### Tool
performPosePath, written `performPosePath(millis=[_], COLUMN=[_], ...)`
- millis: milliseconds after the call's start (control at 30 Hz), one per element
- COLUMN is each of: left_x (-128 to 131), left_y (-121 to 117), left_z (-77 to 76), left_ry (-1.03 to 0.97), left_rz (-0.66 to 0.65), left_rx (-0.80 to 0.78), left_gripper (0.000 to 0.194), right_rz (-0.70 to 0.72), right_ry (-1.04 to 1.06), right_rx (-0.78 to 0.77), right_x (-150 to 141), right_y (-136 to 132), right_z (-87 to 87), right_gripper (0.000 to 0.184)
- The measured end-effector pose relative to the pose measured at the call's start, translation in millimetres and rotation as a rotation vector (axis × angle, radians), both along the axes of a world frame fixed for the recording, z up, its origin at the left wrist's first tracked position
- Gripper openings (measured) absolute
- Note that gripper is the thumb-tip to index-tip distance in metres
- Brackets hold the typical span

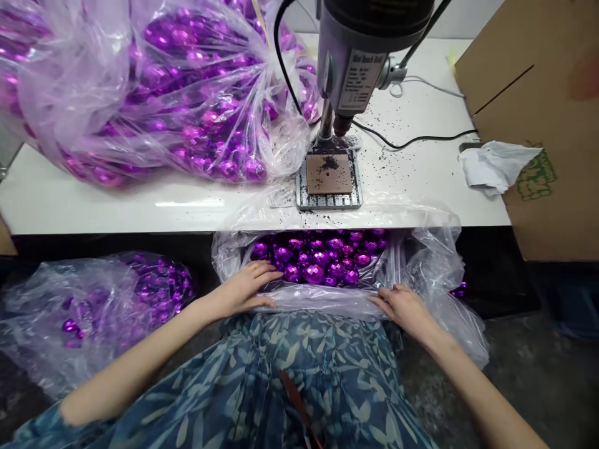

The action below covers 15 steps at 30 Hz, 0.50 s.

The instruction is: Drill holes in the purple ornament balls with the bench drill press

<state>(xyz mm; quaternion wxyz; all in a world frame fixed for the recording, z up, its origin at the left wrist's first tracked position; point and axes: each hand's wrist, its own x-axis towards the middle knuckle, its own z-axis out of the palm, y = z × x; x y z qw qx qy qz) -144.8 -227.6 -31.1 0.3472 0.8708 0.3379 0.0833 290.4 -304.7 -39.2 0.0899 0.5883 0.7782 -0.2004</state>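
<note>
An opened clear plastic bag (322, 300) lies across my lap, its far side spread against the table's front edge. Inside it are several shiny purple faceted balls (314, 272). My left hand (248, 285) holds the bag's near rim at the left, fingers over the edge beside the balls and thumb on the outside. At the right end of the same rim, my right hand (403, 308) pinches the plastic between fingers and thumb. Neither hand has a ball in it.
A small bench drill (355, 68) stands on the white table (187, 206), a wooden block (330, 174) on its base amid dark shavings. A large bag of purple balls (187, 118) is at left, another bag (93, 312) below. Cardboard (538, 137) and crumpled white paper (496, 167) are right.
</note>
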Motion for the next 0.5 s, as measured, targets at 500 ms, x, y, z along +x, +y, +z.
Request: performPosePath(millis=[500], left_x=[19.7], left_y=[-14.2], left_z=[53.1], left_ry=[-0.229], left_rz=[-0.145], left_rx=[-0.073], left_gripper=[0.023], right_rz=[0.079], right_ry=[-0.047], right_rx=[-0.099], right_x=[18.3], right_y=[10.0], right_z=[49.9], right_gripper=[0.04])
